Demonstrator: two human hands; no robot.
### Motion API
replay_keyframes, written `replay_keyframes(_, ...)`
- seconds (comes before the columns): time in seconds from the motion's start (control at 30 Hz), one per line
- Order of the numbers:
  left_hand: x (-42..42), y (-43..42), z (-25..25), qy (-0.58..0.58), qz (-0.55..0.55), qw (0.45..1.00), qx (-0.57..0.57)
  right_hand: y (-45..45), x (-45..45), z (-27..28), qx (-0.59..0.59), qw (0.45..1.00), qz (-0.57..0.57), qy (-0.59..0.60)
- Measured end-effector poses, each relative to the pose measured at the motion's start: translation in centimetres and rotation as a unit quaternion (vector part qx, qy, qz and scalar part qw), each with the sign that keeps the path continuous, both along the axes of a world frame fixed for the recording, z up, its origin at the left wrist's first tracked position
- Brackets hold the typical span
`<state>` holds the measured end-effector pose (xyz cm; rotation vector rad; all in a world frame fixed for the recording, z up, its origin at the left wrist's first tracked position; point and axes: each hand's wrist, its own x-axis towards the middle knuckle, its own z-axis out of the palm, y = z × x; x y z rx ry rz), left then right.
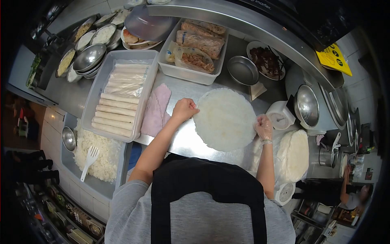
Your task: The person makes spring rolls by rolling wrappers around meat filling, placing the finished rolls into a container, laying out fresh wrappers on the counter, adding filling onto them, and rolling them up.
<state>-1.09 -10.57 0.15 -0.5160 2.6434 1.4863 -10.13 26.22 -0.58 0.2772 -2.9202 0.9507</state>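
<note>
A thin, pale round wrapper (224, 120) lies spread on the steel counter. My left hand (185, 110) is bare and pinches the wrapper's left edge between thumb and fingers. At the opposite edge, my right hand (264, 127), in a clear plastic glove, has its fingers closed on the rim. To the right of that hand, a stack of similar round wrappers (293, 156) sits on plastic. Left of my left hand lies a folded pink cloth (156, 109).
A plastic tub (152, 87) holds rows of pale rolls. Bagged fillings fill another tub (189, 76). A metal bowl (243, 70), a white scale (280, 115) and a rice bin (113, 188) with a white fork (90, 162) surround the work spot. Another person (351, 197) stands far right.
</note>
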Motion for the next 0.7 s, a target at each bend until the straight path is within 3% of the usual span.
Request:
replay_keyframes(0.07, 0.1, -0.2, 0.0, -0.01, 0.019, 0.998, 0.066, -0.1, 0.1, 0.3, -0.008, 1.0, 0.006, -0.011)
replay_keyframes(0.2, 0.3, -0.1, 0.6, -0.005, 0.02, 0.999, 0.05, -0.1, -0.1, 0.3, 0.003, 1.0, 0.011, -0.011)
replay_keyframes(0.3, 0.4, 0.0, 0.2, -0.013, 0.009, 1.0, 0.002, -0.1, 0.0, 0.9, 0.013, 1.0, 0.02, -0.004)
replay_keyframes(0.37, 0.6, 0.0, 0.2, 0.04, -0.042, 0.989, -0.135, -0.3, 0.0, 1.4, 0.065, 0.997, 0.023, -0.019)
replay_keyframes(0.47, 0.9, -1.3, 2.4, 0.062, -0.053, 0.995, -0.054, -0.3, -0.4, 1.2, 0.082, 0.994, 0.052, 0.057)
replay_keyframes(0.57, -1.0, -4.0, 6.2, 0.166, 0.058, 0.984, -0.039, -3.3, -0.5, 6.3, 0.039, 0.981, 0.102, 0.163)
replay_keyframes(0.7, -5.3, -7.3, 9.9, 0.29, 0.132, 0.948, -0.013, -10.9, -2.5, 12.4, -0.046, 0.972, 0.173, 0.154)
